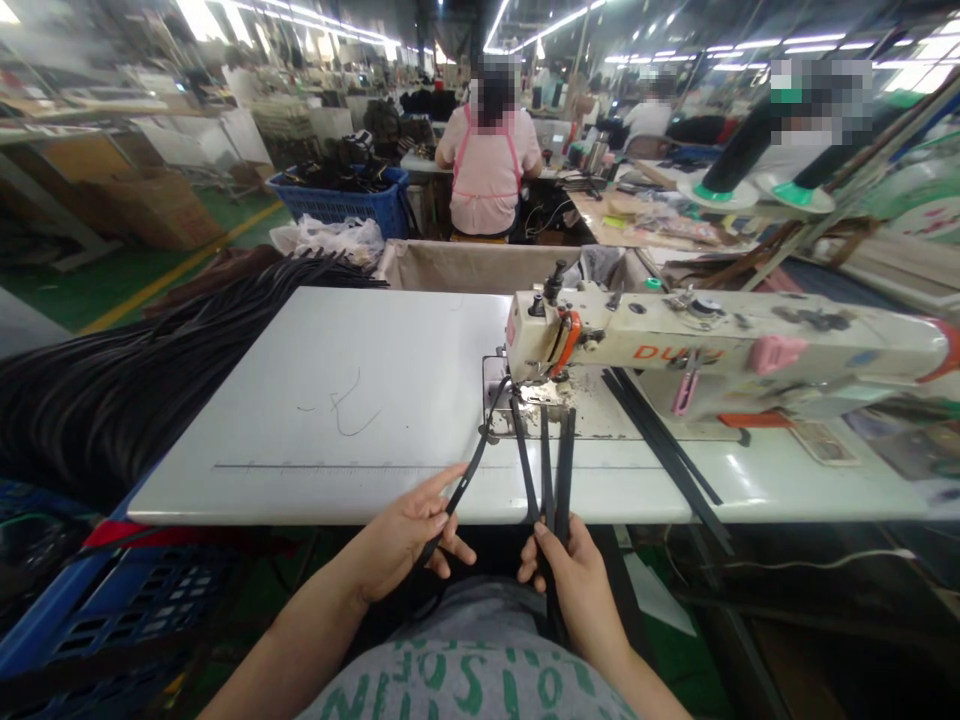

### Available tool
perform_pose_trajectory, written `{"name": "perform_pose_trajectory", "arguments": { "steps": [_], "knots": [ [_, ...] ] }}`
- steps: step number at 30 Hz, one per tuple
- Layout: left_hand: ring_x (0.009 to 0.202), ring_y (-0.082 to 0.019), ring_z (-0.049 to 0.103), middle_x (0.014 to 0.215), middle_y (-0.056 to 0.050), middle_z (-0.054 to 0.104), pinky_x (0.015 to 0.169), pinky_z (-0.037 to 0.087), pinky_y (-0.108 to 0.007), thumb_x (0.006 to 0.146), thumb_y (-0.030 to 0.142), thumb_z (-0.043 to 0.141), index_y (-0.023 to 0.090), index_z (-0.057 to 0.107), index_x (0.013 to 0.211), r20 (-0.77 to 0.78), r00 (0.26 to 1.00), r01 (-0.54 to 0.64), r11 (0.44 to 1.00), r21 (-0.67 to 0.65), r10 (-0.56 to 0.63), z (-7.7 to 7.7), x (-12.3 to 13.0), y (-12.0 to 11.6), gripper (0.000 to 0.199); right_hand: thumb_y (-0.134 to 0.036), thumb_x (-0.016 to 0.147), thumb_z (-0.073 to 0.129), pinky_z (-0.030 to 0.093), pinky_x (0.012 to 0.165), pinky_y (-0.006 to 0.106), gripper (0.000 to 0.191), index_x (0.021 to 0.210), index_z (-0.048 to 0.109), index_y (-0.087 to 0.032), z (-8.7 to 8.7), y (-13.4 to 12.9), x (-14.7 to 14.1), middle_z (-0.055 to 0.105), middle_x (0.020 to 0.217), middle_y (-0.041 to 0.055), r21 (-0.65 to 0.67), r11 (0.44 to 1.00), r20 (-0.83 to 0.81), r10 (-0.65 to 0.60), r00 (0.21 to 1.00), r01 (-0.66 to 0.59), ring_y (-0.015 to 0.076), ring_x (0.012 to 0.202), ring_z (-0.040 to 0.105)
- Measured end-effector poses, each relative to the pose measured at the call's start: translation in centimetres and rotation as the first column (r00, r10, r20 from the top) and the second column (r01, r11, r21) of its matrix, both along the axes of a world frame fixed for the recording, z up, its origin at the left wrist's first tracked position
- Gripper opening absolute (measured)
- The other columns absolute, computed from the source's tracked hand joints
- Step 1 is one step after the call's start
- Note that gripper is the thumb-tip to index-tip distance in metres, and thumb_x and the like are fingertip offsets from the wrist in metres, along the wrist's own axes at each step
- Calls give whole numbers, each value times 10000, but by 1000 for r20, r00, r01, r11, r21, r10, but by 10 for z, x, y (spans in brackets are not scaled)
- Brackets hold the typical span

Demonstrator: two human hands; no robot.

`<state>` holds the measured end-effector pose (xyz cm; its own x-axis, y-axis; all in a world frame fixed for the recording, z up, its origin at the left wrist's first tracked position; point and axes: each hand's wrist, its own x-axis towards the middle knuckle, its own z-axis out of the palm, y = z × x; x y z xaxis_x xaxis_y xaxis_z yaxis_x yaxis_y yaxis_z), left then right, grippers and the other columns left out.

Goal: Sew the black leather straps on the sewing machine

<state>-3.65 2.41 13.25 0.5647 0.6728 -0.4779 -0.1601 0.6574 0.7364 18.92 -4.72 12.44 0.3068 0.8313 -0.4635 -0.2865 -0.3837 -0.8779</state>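
Observation:
My left hand (416,530) pinches a narrow black strap (472,462) between thumb and fingers. From there the strap runs up to the needle area of the sewing machine (645,340). My right hand (570,570) is closed around several black strips (566,470), their upper ends fanned out over the front edge of the white table (337,400). One of these strips reaches close to the machine's needle plate (544,395). Their lower ends hang down in front of my body. More black strips (667,450) lie under the machine arm, to the right, apart from my hands.
A thick heap of long black strips (112,370) hangs along the table's left side. Blue crates stand at lower left (150,600) and behind the table (337,200). A person (491,165) sits ahead with their back to me. Thread cones (739,160) stand at upper right.

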Motion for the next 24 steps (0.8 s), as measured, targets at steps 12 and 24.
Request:
{"name": "perform_pose_trajectory", "arguments": {
  "steps": [12, 24],
  "knots": [
    [1018, -274, 757, 1023, -60, 661, 895, 586, -379, 805, 275, 852, 228, 499, 1521, 34, 999, -11, 1000, -8, 11, 6, 10, 6, 799, -660, 704, 846, 381, 422, 212, 572, 911, 577, -200, -2, 1, 0, 671, 579, -33, 1, 1000, -30, 24, 999, -24, 144, 442, 632],
    [754, -210, 692, 930, -63, 696, 764, 562, -338, 841, 323, 755, 186, 703, 1234, -478, 778, -3, 764, 645, 407, -10, 39, 58, 420, -656, 700, 843, 373, 417, 207, 561, 903, 577, -206, -2, -5, 0, 671, 579, -28, -12, 999, -75, 43, 996, -44, 151, 442, 640]
  ]
}}
